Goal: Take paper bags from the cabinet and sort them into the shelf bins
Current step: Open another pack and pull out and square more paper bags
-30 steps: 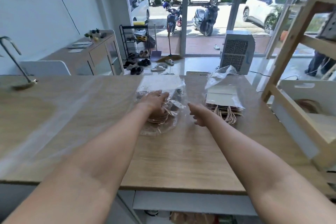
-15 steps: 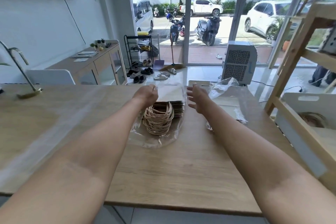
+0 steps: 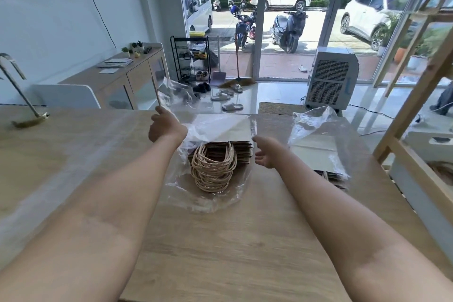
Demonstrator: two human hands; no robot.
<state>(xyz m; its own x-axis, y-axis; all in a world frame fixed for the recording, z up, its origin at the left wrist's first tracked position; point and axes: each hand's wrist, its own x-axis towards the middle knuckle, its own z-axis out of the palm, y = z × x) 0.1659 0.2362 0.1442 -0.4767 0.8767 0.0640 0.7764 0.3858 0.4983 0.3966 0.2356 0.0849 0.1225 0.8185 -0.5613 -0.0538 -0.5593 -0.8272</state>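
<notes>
The stack of paper bags (image 3: 228,152) lies flat on the wooden table (image 3: 232,240) between the two hands, its long axis running away from the person, the rope handles (image 3: 212,170) toward the person. The left hand (image 3: 166,127) pinches the clear plastic wrap (image 3: 210,127) at the far left corner and lifts it. The right hand (image 3: 266,152) is relaxed with fingers apart, just beside the stack's right edge, so I judge it is the nearer hand to hold the bags.

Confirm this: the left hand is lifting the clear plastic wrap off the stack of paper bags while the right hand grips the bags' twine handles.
Not quite. In the head view the right hand hovers open beside the stack of paper bags, gripping nothing; the twine handles lie untouched. The left hand does lift the clear plastic wrap.
</notes>
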